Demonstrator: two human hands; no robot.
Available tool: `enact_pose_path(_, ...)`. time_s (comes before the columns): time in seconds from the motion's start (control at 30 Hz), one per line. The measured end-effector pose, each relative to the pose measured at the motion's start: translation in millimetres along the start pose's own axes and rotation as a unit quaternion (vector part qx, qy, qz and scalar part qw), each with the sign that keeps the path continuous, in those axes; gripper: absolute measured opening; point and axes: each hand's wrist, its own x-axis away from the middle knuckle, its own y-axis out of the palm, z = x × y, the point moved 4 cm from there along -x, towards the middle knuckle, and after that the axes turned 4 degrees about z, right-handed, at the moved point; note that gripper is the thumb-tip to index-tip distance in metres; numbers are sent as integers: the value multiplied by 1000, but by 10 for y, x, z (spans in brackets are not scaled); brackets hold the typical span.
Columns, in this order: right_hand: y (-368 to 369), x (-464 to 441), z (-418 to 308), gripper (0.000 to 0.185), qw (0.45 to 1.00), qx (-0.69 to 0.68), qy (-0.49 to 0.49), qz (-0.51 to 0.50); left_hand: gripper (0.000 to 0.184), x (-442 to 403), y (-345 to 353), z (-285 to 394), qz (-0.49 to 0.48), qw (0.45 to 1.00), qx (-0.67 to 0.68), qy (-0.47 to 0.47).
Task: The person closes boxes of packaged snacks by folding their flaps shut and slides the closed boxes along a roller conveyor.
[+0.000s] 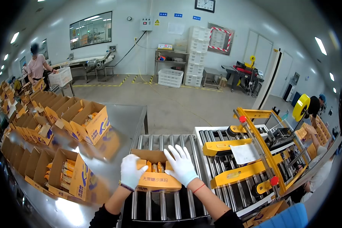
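Observation:
An orange cardboard box with printed lettering stands on the roller conveyor in front of me. Its top is open, and orange-wrapped snack packs show inside. My left hand, in a white glove, has its fingers curled around the side flap at the box's left. On the opposite side, my right hand, also gloved, lies against the right flap with fingers stretched and spread. The undersides of both hands are hidden.
Several open filled boxes stand on a steel table to the left. A yellow-framed box-sealing machine adjoins the conveyor on the right. One person handles a white basket at far left; another person's arm shows at right.

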Motion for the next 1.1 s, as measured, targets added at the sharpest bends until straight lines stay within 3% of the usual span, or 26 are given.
enact_pose_path(0.07,44,86,-67,82,998,-60,20,-23,47,251,75,-217,139,946,165,-241)
enact_pose_path(0.1,84,200,-93,83,991,-120,44,-48,51,445,441,-565,136,867,369,-306)
enact_pose_path(0.13,91,389,-183,84,985,-147,32,-79,51,433,408,-570,141,866,368,-308)
enact_pose_path(0.2,159,743,-200,87,991,-117,-8,-69,41,363,409,-497,12,828,448,-336)
enact_pose_path(0.23,108,764,-105,91,992,-91,8,-88,37,223,459,-372,4,818,475,-324)
enact_pose_path(0.27,56,760,-17,96,991,-72,17,-111,32,136,523,-201,20,824,457,-335)
enact_pose_path(0.3,68,738,126,100,986,-81,74,-127,37,67,887,-165,107,803,500,-306)
enact_pose_path(0.33,189,769,295,103,986,-11,111,-126,38,33,1103,157,143,708,611,-323)
enact_pose_path(0.4,321,727,553,113,982,26,148,-113,47,-85,1392,815,34,854,434,-285)
enact_pose_path(0.43,352,676,641,109,978,40,152,-140,63,-108,1772,949,88,955,221,-179)
enact_pose_path(0.47,512,697,767,98,979,83,143,-118,64,-127,1743,1148,7,919,359,-160)
enact_pose_path(0.57,352,708,779,88,975,95,168,-112,57,30,1564,983,-264,844,441,-153)
enact_pose_path(0.6,351,796,878,89,978,71,175,-86,58,182,1405,755,-235,895,359,-122)
enact_pose_path(0.63,386,887,966,89,979,68,172,-88,53,254,996,581,-215,926,263,-167)
enact_pose_path(0.67,405,976,1045,78,978,77,185,-53,46,339,502,386,-70,977,171,-108)
enact_pose_path(0.7,419,1050,1106,69,976,86,199,-18,41,350,-59,227,-62,991,0,-121)
enact_pose_path(0.73,448,1099,1162,69,976,82,202,-19,39,527,-539,80,89,969,-228,39)
enact_pose_path(0.77,478,1134,1225,54,972,99,211,-33,11,710,-897,-155,108,940,-323,13)
enact_pose_path(0.8,503,1150,1242,42,968,115,218,-46,19,862,-1307,-338,166,921,-349,-57)
enact_pose_path(0.83,524,1155,1213,42,969,112,216,-46,32,1085,-1656,-641,223,894,-336,-194)
enact_pose_path(0.87,563,1160,1160,37,974,76,205,-59,40,1314,-1941,-800,206,852,-411,-250)
enact_pose_path(0.9,602,1179,1098,32,978,40,194,-72,26,1667,-1954,-1165,103,802,-496,-316)
enact_pose_path(0.93,631,1192,1024,29,980,4,181,-86,21,1711,-2037,-1223,16,830,-406,-381)
enact_pose_path(0.97,744,1229,801,30,948,-230,219,-24,23,1662,-2015,-1190,-15,840,-365,-401)
enact_pose_path(1.0,786,1162,441,33,933,-309,183,-35,27,1525,-1935,-1055,-47,848,-322,-419)
enact_pose_path(1.1,601,820,-590,49,940,-322,4,-116,37,1223,-1613,-780,-53,905,-255,-337)
